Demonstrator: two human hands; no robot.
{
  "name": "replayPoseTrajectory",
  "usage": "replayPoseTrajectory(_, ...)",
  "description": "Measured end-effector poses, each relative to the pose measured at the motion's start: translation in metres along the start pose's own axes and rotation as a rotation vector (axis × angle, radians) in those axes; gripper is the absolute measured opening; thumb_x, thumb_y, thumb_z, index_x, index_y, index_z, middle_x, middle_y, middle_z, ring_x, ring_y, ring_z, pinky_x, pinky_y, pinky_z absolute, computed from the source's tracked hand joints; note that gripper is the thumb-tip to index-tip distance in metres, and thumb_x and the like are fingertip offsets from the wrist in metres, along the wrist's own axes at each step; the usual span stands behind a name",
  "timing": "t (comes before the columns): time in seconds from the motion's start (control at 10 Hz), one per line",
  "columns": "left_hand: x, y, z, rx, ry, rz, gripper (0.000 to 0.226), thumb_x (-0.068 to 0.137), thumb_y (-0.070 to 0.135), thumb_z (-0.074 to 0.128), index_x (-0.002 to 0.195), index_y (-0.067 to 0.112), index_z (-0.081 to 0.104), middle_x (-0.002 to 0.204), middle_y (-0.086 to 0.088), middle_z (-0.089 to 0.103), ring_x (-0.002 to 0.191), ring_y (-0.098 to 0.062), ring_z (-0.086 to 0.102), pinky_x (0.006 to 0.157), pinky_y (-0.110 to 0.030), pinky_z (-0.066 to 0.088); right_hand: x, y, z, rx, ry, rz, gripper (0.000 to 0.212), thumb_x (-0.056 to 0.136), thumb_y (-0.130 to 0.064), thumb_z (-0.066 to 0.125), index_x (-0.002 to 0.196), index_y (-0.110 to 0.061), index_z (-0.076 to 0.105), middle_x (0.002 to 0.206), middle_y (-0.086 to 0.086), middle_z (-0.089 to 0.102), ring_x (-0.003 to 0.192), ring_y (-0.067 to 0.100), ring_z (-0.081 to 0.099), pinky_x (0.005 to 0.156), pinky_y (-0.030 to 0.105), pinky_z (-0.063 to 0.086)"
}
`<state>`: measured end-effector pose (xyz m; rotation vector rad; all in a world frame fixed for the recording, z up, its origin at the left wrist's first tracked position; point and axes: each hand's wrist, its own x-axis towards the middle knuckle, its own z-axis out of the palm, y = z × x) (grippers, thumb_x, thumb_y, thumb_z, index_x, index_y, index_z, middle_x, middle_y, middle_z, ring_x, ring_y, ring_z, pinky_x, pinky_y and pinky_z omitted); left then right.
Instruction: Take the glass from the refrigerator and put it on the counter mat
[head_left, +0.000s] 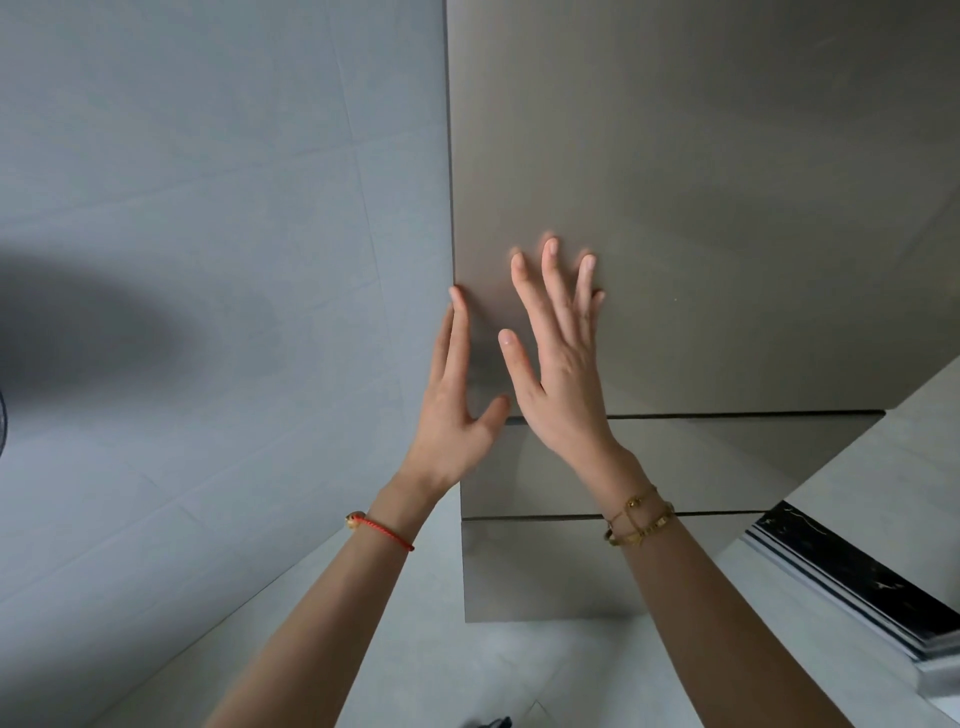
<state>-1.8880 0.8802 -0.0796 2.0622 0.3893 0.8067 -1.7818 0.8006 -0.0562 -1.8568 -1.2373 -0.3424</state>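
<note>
Far left: tiled wall (208, 208), grey, with a dark blurred shadow across it.
Left of centre: left hand (457, 410), red cord on the wrist, fingers straight and close together along the left edge of the refrigerator door (701, 182), thumb spread; nothing held.
Centre: right hand (561, 364), gold bracelets on the wrist, fingers fanned wide in front of the door face, empty; contact with the panel not certain.
Centre to right: refrigerator, brushed grey, top door shut, two drawer fronts (675, 462) below.
Far right: counter edge (852, 571), dark stone; no mat in view.
Glass: not visible, presumably behind the shut door.
Handling, judged: rigid, fragile, probably cold and slick with condensation; best gripped around the mid-body, not the rim.
</note>
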Motion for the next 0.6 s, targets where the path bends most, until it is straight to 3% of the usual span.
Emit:
replayPoseTrajectory(0.1, -0.001, 0.002, -0.009, -0.028, -0.037, -0.022, 0.102, 0.087, -0.007, 0.059, 0.162, 0.023, -0.004, 0.172, 0.014, -0.002, 0.158, -0.004, 0.003, 0.126, -0.051, 0.026, -0.001, -0.001, -0.004, 0.003, -0.007, 0.001, 0.057, 0.107, -0.024, 0.041, 0.16, -0.022, 0.02, 0.172, 0.001, 0.002, 0.158, 0.027, -0.017, 0.126, 0.04, -0.011)
replayPoseTrajectory(0.2, -0.006, 0.006, -0.017, -0.027, -0.058, -0.043, 0.097, 0.09, -0.004, 0.056, 0.162, 0.028, -0.001, 0.17, 0.019, 0.004, 0.158, -0.004, 0.009, 0.127, -0.05, 0.024, -0.003, -0.002, -0.007, -0.027, 0.002, -0.024, 0.057, 0.107, -0.025, 0.041, 0.16, -0.018, 0.021, 0.172, 0.005, 0.006, 0.158, 0.03, -0.012, 0.129, 0.049, -0.001)
replayPoseTrajectory(0.3, -0.014, 0.008, -0.019, -0.029, 0.028, -0.029, 0.086, 0.093, 0.0, 0.055, 0.162, 0.027, 0.011, 0.169, 0.017, 0.016, 0.157, -0.01, 0.019, 0.126, -0.049, 0.025, -0.006, -0.003, -0.012, -0.013, 0.02, -0.038, 0.057, 0.107, -0.025, 0.041, 0.16, -0.014, 0.022, 0.171, 0.007, 0.01, 0.159, 0.032, -0.007, 0.127, 0.052, 0.009)
replayPoseTrajectory(0.4, -0.024, 0.01, -0.019, -0.09, 0.091, -0.027, 0.077, 0.094, 0.004, 0.054, 0.16, 0.026, 0.02, 0.167, 0.015, 0.024, 0.155, -0.01, 0.025, 0.126, -0.048, 0.026, -0.014, -0.007, -0.016, 0.051, 0.051, 0.013, 0.057, 0.107, -0.027, 0.042, 0.159, -0.013, 0.024, 0.171, 0.008, 0.012, 0.159, 0.03, -0.004, 0.129, 0.045, 0.009)
replayPoseTrajectory(0.5, -0.037, 0.014, -0.019, -0.178, 0.118, -0.008, 0.071, 0.095, 0.002, 0.054, 0.158, 0.024, 0.029, 0.163, 0.015, 0.034, 0.151, -0.007, 0.033, 0.126, -0.046, 0.029, -0.03, -0.009, -0.018, 0.113, 0.099, 0.052, 0.054, 0.106, -0.027, 0.043, 0.157, -0.014, 0.031, 0.168, 0.005, 0.024, 0.159, 0.025, 0.01, 0.129, 0.031, 0.011)
replayPoseTrajectory(0.6, -0.045, 0.023, -0.017, -0.277, 0.104, -0.025, 0.066, 0.097, -0.001, 0.054, 0.156, 0.022, 0.033, 0.16, 0.011, 0.041, 0.149, -0.004, 0.035, 0.125, -0.044, 0.03, -0.044, -0.015, -0.024, 0.301, 0.174, 0.167, 0.044, 0.105, -0.026, 0.047, 0.148, -0.015, 0.046, 0.146, 0.001, 0.057, 0.14, 0.017, 0.048, 0.119, 0.034, 0.035)
